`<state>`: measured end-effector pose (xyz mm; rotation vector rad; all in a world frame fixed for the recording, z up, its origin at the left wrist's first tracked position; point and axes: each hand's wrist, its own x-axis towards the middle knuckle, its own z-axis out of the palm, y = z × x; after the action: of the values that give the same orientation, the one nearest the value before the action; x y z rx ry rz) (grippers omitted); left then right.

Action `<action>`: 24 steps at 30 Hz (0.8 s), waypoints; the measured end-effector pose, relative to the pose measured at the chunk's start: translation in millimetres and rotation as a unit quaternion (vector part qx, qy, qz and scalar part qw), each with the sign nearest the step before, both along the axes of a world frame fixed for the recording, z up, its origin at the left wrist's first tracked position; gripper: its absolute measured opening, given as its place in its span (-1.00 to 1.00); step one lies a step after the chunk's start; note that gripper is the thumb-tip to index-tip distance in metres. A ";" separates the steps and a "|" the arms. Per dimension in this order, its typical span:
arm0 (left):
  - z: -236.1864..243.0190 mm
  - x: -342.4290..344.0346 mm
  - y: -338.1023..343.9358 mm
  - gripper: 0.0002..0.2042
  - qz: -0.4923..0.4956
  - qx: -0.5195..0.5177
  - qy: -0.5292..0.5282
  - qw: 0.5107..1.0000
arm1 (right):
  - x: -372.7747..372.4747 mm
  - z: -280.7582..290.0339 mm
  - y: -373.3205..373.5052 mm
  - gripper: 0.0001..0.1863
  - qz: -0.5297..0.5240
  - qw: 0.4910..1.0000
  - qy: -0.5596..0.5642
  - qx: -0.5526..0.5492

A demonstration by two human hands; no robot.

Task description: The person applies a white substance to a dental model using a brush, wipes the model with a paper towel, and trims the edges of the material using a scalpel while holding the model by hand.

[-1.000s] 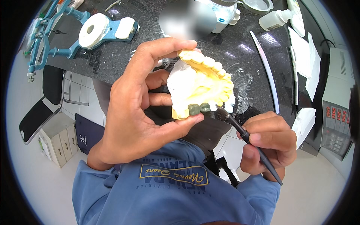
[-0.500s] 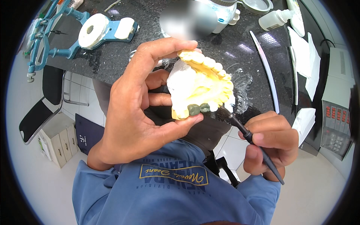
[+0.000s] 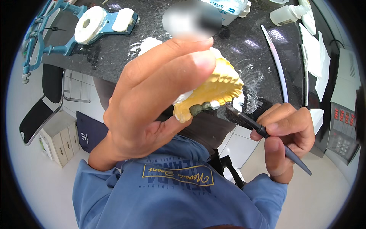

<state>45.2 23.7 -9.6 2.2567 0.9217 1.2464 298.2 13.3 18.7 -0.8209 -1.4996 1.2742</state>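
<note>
Holds the yellow dental model [image 3: 215,91] in half-curled left hand [image 3: 143,95], just beside the dark tool [image 3: 248,120] pinched in right hand [image 3: 288,131].

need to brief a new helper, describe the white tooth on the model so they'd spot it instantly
Over the near edge of the dark table, the left hand holds a yellow tooth model. Along its edge nearest the blue shirt, go right past the dark green teeth to the white tooth. Its bright white sets it apart from those dark neighbours.
</note>
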 end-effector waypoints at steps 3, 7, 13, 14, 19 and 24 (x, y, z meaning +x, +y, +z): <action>-3.1 3.1 -0.8 -0.21 0.006 0.003 -0.014 1.000 | 0.0 -1.9 3.4 -0.85 -0.002 0.999 -0.024 0.034; -3.5 2.9 -1.5 -0.21 0.012 -0.002 -0.015 1.000 | -1.7 -3.3 4.4 -0.86 -0.007 0.998 -0.027 0.056; -2.6 3.0 -0.8 -0.22 0.013 -0.006 -0.009 1.000 | -2.3 -3.5 4.4 -0.84 -0.008 0.998 -0.023 0.056; -2.5 3.7 -0.9 -0.22 0.014 -0.005 -0.006 1.000 | -2.2 -3.8 4.7 -0.84 -0.004 0.998 -0.023 0.058; -2.0 5.9 -2.0 -0.22 0.020 -0.010 -0.015 1.000 | -1.6 -3.8 4.3 -0.83 -0.002 0.998 -0.025 0.052; -3.3 5.4 -1.1 -0.21 0.018 -0.008 -0.018 1.000 | -0.7 -3.1 4.7 -0.82 0.003 0.998 -0.036 0.051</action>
<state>50.6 22.6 -12.9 2.2076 0.9591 1.2874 297.5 18.0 15.7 -0.8032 -1.6118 1.1727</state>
